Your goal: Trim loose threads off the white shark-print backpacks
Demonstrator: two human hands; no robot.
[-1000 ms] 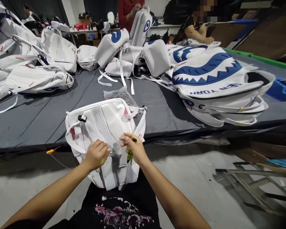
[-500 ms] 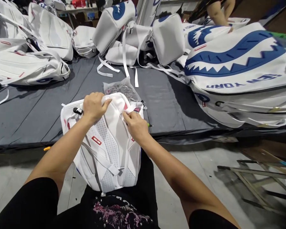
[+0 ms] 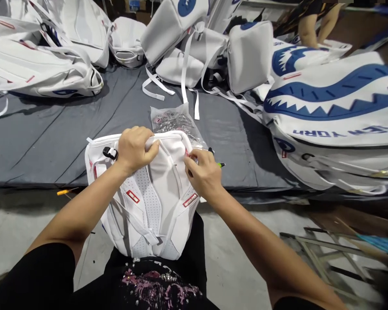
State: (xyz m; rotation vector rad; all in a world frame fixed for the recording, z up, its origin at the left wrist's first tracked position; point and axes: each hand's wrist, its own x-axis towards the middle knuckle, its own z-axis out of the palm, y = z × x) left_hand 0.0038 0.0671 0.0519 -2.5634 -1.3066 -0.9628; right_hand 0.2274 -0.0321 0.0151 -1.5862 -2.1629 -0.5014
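Observation:
A white backpack [image 3: 168, 185] leans between my lap and the table's front edge, its back panel and shoulder straps facing me. With fingers over the top edge and thumb on the near side, my left hand [image 3: 136, 148] grips it. My right hand [image 3: 204, 170] is closed in a pinch at the bag's upper right side, by a reddish patch; the exact part between the fingers is hidden. Close to the left hand sits a black buckle [image 3: 110, 152]. Behind the bag lies a clear plastic bag [image 3: 176, 120] holding small dark pieces.
White backpacks are heaped along the back of the dark-covered table [image 3: 123, 107]. A large one with blue shark teeth [image 3: 330, 99] stands at right. An orange-handled tool [image 3: 64, 192] lies at the front edge. Another person's arms [image 3: 317, 30] show at upper right.
My right hand has shifted right along the bag's upper side, and the right strap with its red label now shows fully. My left hand keeps its grip. The view has moved slightly.

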